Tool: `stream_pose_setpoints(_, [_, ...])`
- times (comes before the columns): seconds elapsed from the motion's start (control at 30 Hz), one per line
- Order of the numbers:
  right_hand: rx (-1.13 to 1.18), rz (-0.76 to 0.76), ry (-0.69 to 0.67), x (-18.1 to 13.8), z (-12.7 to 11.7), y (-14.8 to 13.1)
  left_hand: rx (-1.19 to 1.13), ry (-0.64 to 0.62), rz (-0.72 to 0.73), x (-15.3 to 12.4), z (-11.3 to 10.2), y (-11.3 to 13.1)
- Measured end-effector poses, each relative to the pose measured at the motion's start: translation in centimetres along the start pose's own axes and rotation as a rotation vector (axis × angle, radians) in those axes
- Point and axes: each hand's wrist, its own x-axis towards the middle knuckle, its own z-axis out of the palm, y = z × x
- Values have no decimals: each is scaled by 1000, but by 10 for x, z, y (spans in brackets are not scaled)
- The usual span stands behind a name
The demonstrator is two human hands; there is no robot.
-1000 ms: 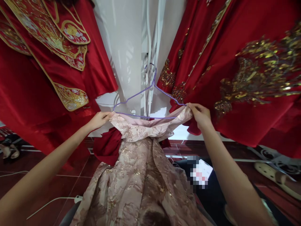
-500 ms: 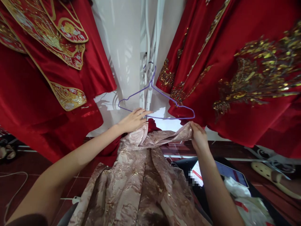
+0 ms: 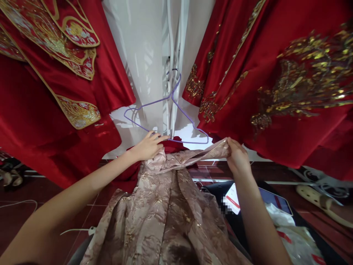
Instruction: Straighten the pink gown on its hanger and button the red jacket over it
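A pinkish-gold pleated brocade skirt [image 3: 165, 206] spreads toward me, its waistband [image 3: 190, 157] drawn out sideways between my hands. My left hand [image 3: 149, 147] grips the bunched left part of the band, forefinger stretched along the lower bar of a purple wire hanger [image 3: 190, 117]. The hanger tilts, its left end higher than its right; I cannot tell whether its hook bears on anything. At the right, my right hand [image 3: 239, 156] pinches the free end of the waistband between thumb and fingers. Its fingertips are partly hidden by the cloth.
Red embroidered garments hang at the left [image 3: 110, 73] and right [image 3: 275, 140]. White metal posts [image 3: 176, 44] rise between them before a pale wall. Behind my right forearm lie a phone [image 3: 275, 200], a card [image 3: 233, 198] and a plastic bag [image 3: 300, 243]. A beige clog [image 3: 317, 200] is at far right.
The hanger has swung left and tilted, and my left hand has moved left with it. My right hand has shifted slightly right, stretching the waistband wider.
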Motion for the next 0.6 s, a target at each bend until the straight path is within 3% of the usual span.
stream_pose_setpoints(0.3, [-113,-36,-40,11,26,-10,5,-4,-1,-5,-2,-3])
stream_pose_setpoints(0.5, [-364,-252,-103,15,57,-22,-114,15,1,5,-2,5])
stream_pose_setpoints(0.6, [-558,-429,-180,17,80,-33,-219,52,-23,18,-2,17])
